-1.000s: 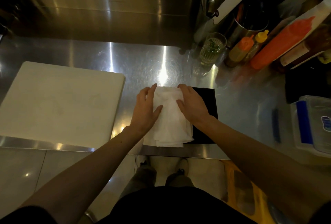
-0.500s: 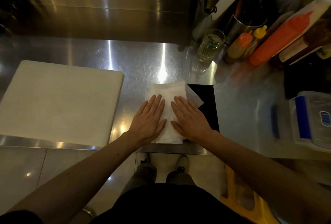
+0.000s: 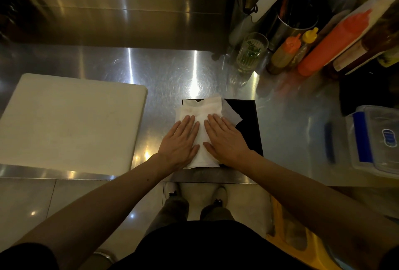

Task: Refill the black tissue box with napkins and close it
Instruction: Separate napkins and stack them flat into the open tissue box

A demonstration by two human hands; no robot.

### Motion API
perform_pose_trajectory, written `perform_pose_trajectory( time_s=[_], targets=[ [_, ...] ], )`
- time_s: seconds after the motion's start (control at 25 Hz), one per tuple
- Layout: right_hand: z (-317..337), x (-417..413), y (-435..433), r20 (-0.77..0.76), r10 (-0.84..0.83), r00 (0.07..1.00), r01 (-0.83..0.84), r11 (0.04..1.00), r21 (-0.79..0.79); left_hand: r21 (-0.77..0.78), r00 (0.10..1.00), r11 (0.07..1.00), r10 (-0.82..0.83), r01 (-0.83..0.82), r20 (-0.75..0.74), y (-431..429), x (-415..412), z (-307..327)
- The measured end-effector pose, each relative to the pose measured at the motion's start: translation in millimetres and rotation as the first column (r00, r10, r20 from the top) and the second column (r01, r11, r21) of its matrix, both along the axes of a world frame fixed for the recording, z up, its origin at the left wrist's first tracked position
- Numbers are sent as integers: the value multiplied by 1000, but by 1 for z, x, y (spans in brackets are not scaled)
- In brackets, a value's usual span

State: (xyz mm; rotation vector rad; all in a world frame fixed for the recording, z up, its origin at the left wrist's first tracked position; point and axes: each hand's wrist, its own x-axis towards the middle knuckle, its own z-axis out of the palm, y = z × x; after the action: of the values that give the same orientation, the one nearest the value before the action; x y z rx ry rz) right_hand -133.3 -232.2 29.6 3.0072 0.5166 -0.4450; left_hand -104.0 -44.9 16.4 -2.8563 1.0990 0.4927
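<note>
The person is pressing both hands flat on one stack of napkins point(image 3: 203, 110), which is lying on the one black box point(image 3: 248, 127) at the near edge of the table point(image 3: 164, 71). The left hand point(image 3: 179, 142) and right hand point(image 3: 226, 142) are lying side by side, each about as near to the stack as the other. Their fingers point(image 3: 190, 121) are straight and close together, gripping nothing.

The stack's long axis is running from 6 to 12 o'clock, and its uncovered half is reaching toward 12 o'clock past the fingertips. One loose sheet point(image 3: 232, 114) is sticking out toward 2 o'clock over the black surface. That surface is showing at 3 o'clock of the right hand, so that hand is likely the nearer one for closing; whether it is a lid or the box's own wall cannot be told.

One board point(image 3: 69, 118) is lying at 9 o'clock and one glass point(image 3: 251, 51) is standing at 1 o'clock.
</note>
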Motion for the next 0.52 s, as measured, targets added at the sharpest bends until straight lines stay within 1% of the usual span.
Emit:
perform_pose_trajectory(
  time_s=[0.12, 0.24, 0.4, 0.52],
  targets=[
    [-2, 2, 3, -4, 22, 1000, -22, 999, -45, 50, 1000, 999, -14, 14, 11, -4, 2, 3],
    [-5, 5, 8, -34, 35, 999, -38, 994, -99, 151, 999, 988, -29, 27, 13, -11, 4, 4],
    [-6, 9, 12, -69, 37, 997, -49, 984, -172, 334, 999, 942, -38, 31, 13, -26, 6, 8],
    [-7, 11, 14, -59, 44, 997, -56, 976, -212, 420, 999, 907, -38, 30, 11, -35, 8, 8]
  ],
)
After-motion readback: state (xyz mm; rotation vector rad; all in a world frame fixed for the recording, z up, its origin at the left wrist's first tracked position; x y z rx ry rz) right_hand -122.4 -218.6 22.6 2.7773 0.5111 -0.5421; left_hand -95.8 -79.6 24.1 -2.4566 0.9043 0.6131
